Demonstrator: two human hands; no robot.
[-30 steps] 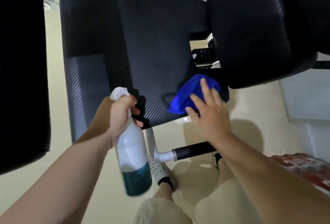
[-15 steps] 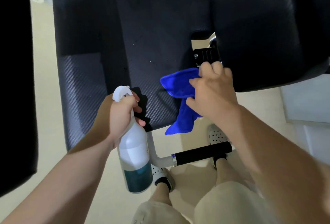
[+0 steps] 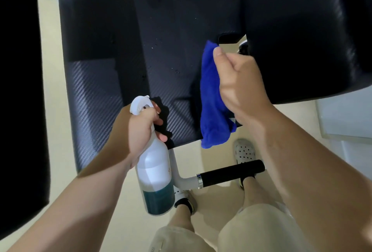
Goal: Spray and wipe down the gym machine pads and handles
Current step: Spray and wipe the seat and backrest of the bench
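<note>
We have the blue cloth (image 3: 213,99) bunched in our right hand (image 3: 241,88), fingers closed around it, hanging against the right edge of the flat black pad (image 3: 141,50), its tail drooping past the near edge. Our left hand (image 3: 138,131) is wrapped around the neck of the spray bottle (image 3: 155,171), a finger by the trigger, holding it just beside the pad's near edge. Small droplets speckle the pad, so to wipe well we should spread the cloth flat under the palm and sweep in overlapping strokes across the wet patch, then do the black handle (image 3: 231,173) below. Whether the big rounded pad (image 3: 302,30) on the right is wet, we cannot tell in this dim view. Half a second ago the cloth lay lower and more spread out; now it is gathered up and raised higher along the edge.
</note>
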